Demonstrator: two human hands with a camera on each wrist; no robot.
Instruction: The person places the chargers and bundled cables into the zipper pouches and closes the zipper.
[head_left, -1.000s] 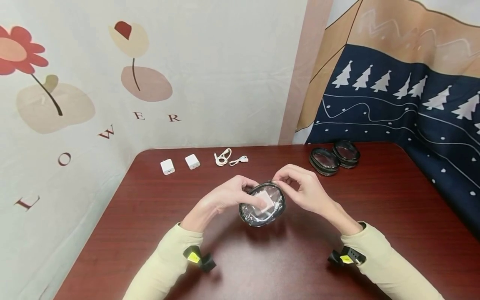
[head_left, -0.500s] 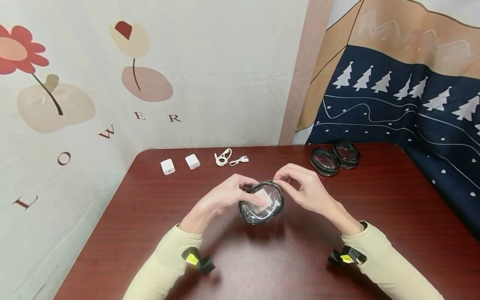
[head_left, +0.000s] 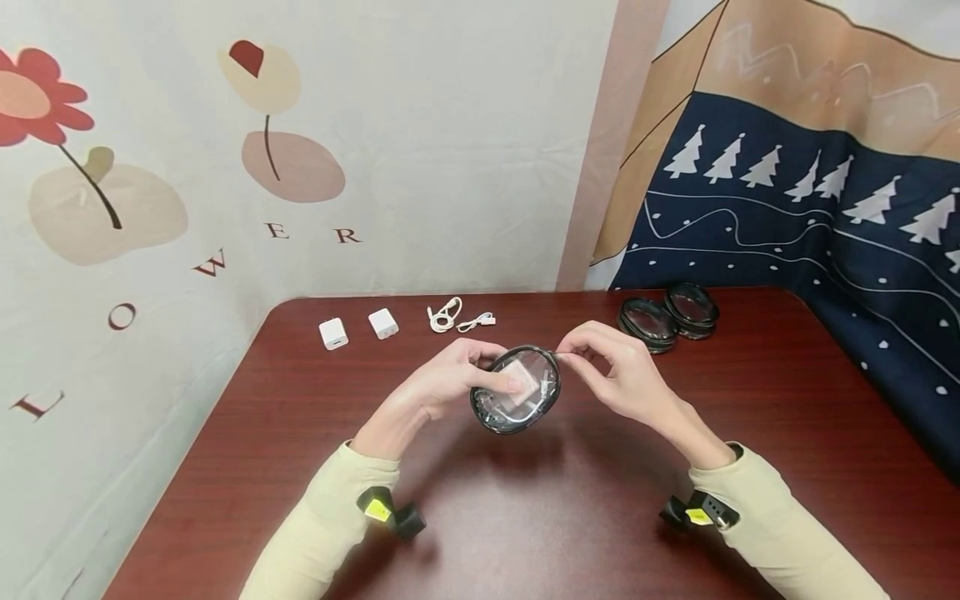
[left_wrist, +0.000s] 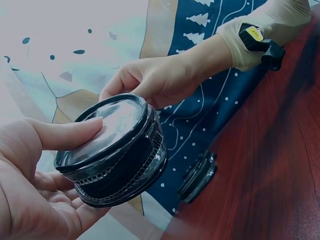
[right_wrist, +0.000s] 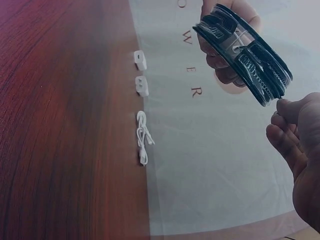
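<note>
Above the table, my left hand [head_left: 442, 379] grips a clear round zip pouch [head_left: 546, 387] with black trim, thumb flat on its see-through face. Through that face show a white charger [head_left: 527, 383] and part of a white cable [head_left: 531, 411]. My right hand [head_left: 626, 371] pinches something small at the pouch's upper right rim, seemingly the zipper pull; the fingertips cover it. In the left wrist view the pouch [left_wrist: 127, 150] is tilted, its zipper side facing the camera. The right wrist view shows the pouch's [right_wrist: 245, 55] edge and my right hand [right_wrist: 307, 145] at its lower end.
Two white chargers [head_left: 333, 333] [head_left: 383, 323] lie at the table's back left. Beside them are a coiled white cable [head_left: 444, 315] and a smaller one [head_left: 477, 322]. Two similar black-trimmed pouches [head_left: 649, 323] [head_left: 692, 309] rest at the back right. Printed cloth [head_left: 450, 167] hangs behind the table [head_left: 510, 525].
The pouch and my left hand have risen a little and shifted slightly left. My right hand has moved slightly up and right, its fingertips still at the pouch's rim.
</note>
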